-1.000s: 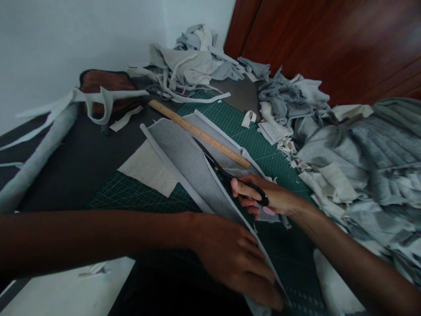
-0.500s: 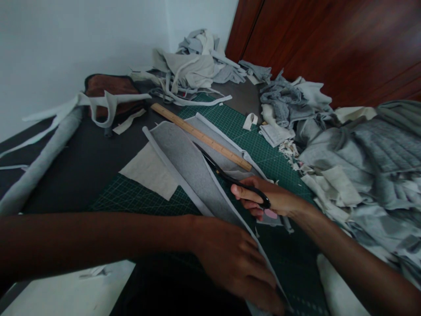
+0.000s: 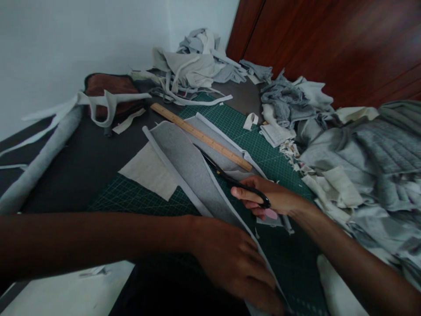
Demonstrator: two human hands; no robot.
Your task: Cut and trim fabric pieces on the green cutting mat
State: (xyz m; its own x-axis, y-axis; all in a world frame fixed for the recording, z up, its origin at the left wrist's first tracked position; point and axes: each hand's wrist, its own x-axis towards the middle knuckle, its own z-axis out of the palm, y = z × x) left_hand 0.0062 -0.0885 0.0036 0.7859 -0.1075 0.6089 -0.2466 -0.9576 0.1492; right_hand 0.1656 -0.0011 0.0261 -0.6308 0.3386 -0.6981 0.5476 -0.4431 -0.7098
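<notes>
So the right hand [image 3: 258,195] wraps long black scissors [image 3: 223,174] pointing to 10 o'clock; left hand [image 3: 235,261] covers a long grey cloth strip [image 3: 190,164], can't tell if gripping.

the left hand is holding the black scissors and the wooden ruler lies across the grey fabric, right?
Not quite: the right hand holds the black scissors, as the head view shows. The wooden ruler does lie across the grey fabric.

A brown pouch [image 3: 110,84] sits near a pale wall [image 3: 82,35], grey scraps [image 3: 283,98] near a reddish panel [image 3: 329,44].
</notes>
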